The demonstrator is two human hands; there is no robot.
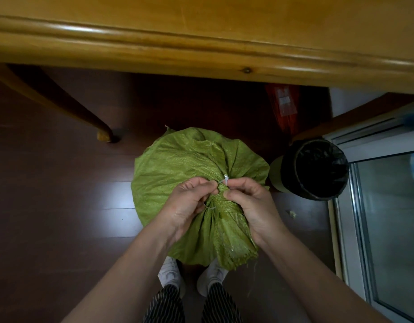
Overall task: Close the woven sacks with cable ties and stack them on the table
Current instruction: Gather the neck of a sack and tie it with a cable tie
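Hands, two: left hand [187, 203] and right hand [250, 202], fingers pinched shut on one white cable tie [224, 180] around one green woven sack [178, 169]; one black-lined bin [314, 169] beside.

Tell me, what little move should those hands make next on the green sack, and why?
Probably pull the tie's tail further through its head. The cable tie already circles the green sack's gathered neck, with the left hand and right hand pinching it.

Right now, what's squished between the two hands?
In the head view, the gathered neck of the green woven sack sits between the left hand and right hand, with a white cable tie looped around it.
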